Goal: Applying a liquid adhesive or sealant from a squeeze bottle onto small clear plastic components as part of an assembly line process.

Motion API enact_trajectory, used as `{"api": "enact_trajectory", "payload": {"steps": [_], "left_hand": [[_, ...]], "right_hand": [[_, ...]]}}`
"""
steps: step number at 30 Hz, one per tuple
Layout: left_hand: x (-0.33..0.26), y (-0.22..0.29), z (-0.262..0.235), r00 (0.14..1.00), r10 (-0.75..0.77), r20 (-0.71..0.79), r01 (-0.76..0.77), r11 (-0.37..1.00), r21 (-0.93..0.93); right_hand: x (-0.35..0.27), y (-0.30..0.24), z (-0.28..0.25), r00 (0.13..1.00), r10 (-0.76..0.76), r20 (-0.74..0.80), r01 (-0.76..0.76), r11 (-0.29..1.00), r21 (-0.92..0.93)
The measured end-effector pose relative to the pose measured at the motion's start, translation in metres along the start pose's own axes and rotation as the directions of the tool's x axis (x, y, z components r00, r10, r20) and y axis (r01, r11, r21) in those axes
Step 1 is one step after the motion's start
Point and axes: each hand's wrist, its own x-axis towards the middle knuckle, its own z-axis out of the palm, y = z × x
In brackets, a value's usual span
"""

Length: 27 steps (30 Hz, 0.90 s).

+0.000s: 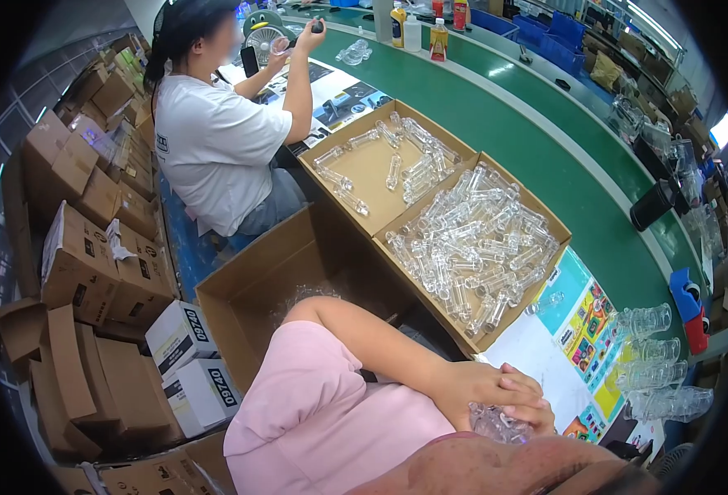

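Note:
Close to my body, my left hand (pixel 473 391) is closed round a clear, shiny piece (pixel 496 424), glass or plastic; its full shape is hidden. My right hand (pixel 541 417) meets it from the other side, its fingers pressed over the same piece; most of this hand is covered. Just beyond my hands, a shallow cardboard tray (pixel 555 239) holds a heap of clear tube-shaped pieces (pixel 471 239) with rounded ends. Beside it, a second cardboard tray (pixel 370 171) has fewer such tubes, some along its edges.
A large open carton (pixel 240 289) stands left of my arm. Stacked clear cups (pixel 649 375) lie at right on printed sheets (pixel 583 305). A green conveyor belt (pixel 496 115) curves behind. A co-worker (pixel 215 132) in white sits at far left, holding things. Cartons (pixel 92 264) pile up along the left.

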Motion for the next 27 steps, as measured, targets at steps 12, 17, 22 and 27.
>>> {"api": "enact_trajectory", "payload": {"steps": [12, 17, 22, 27], "left_hand": [[-0.009, -0.022, -0.015, 0.989, -0.142, -0.044, 0.127, 0.962, -0.242], [-0.004, -0.002, -0.006, 0.998, 0.029, -0.062, -0.034, 0.996, -0.078], [-0.002, -0.003, 0.005, 0.999, -0.034, 0.034, 0.037, 0.996, -0.082], [0.009, -0.003, 0.002, 0.987, -0.145, 0.067, 0.153, 0.980, -0.130]], "right_hand": [[0.014, 0.038, 0.006, 0.946, 0.318, 0.062, -0.304, 0.800, 0.517], [0.011, 0.009, 0.013, 0.955, -0.245, 0.166, 0.229, 0.967, 0.108], [0.000, 0.001, 0.014, 0.943, -0.281, 0.178, 0.273, 0.960, 0.068], [-0.008, 0.002, 0.013, 0.956, -0.287, 0.064, 0.285, 0.958, 0.042]]}}
